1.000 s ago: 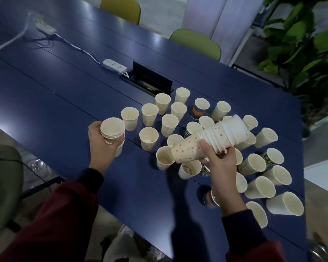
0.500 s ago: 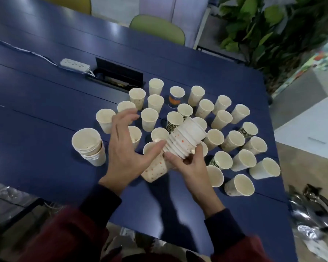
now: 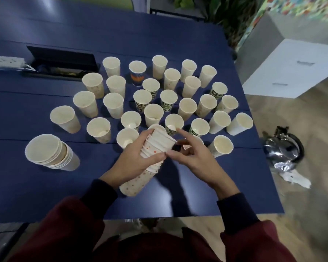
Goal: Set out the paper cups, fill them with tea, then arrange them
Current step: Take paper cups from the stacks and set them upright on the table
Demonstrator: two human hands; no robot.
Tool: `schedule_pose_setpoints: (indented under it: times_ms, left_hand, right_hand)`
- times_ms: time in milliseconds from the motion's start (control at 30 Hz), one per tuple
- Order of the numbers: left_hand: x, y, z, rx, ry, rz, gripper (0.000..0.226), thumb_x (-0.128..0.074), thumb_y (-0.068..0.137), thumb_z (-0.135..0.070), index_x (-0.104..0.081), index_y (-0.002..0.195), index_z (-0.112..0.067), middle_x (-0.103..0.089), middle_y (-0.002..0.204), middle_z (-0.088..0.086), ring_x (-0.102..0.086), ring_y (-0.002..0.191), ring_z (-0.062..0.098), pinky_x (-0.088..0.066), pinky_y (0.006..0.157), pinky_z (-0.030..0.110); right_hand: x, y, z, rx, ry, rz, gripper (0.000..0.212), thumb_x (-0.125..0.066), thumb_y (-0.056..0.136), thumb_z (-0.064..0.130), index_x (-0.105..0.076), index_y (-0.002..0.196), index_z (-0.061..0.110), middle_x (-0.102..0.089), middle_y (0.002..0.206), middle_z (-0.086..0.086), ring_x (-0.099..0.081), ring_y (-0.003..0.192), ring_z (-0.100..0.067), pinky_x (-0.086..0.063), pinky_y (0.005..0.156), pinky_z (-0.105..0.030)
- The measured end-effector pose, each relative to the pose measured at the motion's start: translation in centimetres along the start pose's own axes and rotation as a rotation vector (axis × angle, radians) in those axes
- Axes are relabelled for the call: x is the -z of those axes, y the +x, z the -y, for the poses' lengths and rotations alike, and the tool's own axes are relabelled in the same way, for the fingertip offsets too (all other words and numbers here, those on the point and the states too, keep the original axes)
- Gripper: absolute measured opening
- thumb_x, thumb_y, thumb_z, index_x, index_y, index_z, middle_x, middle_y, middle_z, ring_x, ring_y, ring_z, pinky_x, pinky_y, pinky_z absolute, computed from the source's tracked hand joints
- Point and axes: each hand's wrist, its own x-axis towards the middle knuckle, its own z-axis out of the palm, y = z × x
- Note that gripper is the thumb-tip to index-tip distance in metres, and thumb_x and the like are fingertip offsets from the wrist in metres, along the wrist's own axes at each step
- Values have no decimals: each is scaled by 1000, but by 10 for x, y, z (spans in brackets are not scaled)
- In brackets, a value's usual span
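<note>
Stack (image 3: 138,181): nested white cups, orange-dotted, held tilted.
Left hand (image 3: 132,160): grip is clenched round the stack.
Right hand (image 3: 196,160): rims are touched; whether anything is grasped cannot be told.

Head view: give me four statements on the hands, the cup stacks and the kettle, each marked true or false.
1. The left hand grips the dotted stack of cups. True.
2. The kettle stands on the table among the cups. False: it is on the floor, to the right of the table.
3. The plain stack stands on the table with no hand on it. True.
4. The single cups lie on their sides. False: they stand mouth up.
</note>
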Motion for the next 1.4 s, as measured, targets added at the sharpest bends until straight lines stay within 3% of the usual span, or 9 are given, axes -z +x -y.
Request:
schedule_pose_setpoints:
  times_ms: [200, 367, 500, 667, 833, 933, 1133, 1233, 1400]
  left_hand:
    - [-8, -1, 10, 60, 56, 77, 70, -83, 71, -50, -51, 131, -34, -67, 116, -12, -64, 107, 9, -54, 94, 42]
    - [-6, -5, 24, 130, 96, 106, 73, -81, 65, -63, -52, 127, -37, -66, 113, -14, -64, 104, 8, -54, 91, 45]
    - [0, -16, 39, 234, 129, 57, 70, -79, 61, -66, -53, 120, -37, -68, 106, -16, -64, 97, 0, -55, 84, 32]
    - [2, -28, 57, 305, 155, 68, 51, -85, 73, -47, -56, 111, -31, -69, 101, -17, -63, 92, -5, -49, 76, 20]
    - [-4, -31, 59, 298, 114, 110, 65, -82, 62, -64, -57, 114, -35, -70, 105, -17, -64, 99, 1, -52, 82, 25]
    - [-11, -34, 57, 280, 96, 131, 60, -84, 65, -59, -59, 113, -33, -71, 105, -14, -65, 99, 5, -55, 87, 33]
    - [-59, -45, 57, 289, 175, 341, 59, -85, 66, -59, -59, 115, -37, -68, 109, -17, -63, 103, 3, -52, 94, 42]
    - [-91, -40, 45, 270, 133, 284, 62, -83, 67, -58, -58, 119, -37, -70, 110, -17, -65, 105, 4, -53, 94, 44]
    - [-133, -21, 21, 251, 82, 259, 59, -82, 65, -56, -56, 114, -38, -71, 106, -15, -67, 100, 5, -55, 90, 46]
  right_hand:
    - [-10, -5, -11, 29, 29, -41, 12, -66, 98, 21, -72, 98, 10, -70, 84, -7, -65, 83, -31, -57, 80, -46]
    - [-12, -7, -22, -5, 163, -178, 18, -63, 100, 17, -67, 86, 5, -71, 80, -9, -68, 75, -24, -58, 74, -33]
    - [-5, -5, -37, 13, -42, -344, 19, -67, 97, 22, -70, 80, 14, -69, 73, -3, -62, 70, -21, -50, 69, -32]
    - [-28, -10, -53, 48, -432, -250, 16, -68, 95, 27, -77, 95, 13, -73, 80, -2, -66, 75, -20, -52, 71, -37]
    - [-42, -13, -65, 19, -479, -148, 33, -67, 94, 30, -71, 122, 11, -76, 104, -10, -70, 97, -30, -56, 85, -47]
    - [-38, -19, -64, 88, -439, -170, 33, -68, 94, 29, -70, 122, 12, -75, 105, -7, -72, 90, -24, -58, 81, -47]
    - [-12, -41, -66, 77, -399, -180, 23, -67, 94, 44, -75, 92, 23, -74, 88, 10, -62, 71, -7, -52, 69, -35]
    - [4, -56, -74, -50, -345, -105, 30, -65, 93, 51, -73, 83, 23, -71, 82, 11, -62, 75, -4, -48, 69, -26]
    - [38, -70, -89, -72, -212, -68, 34, -63, 99, 36, -64, 68, 20, -60, 63, 7, -51, 61, -8, -46, 66, -41]
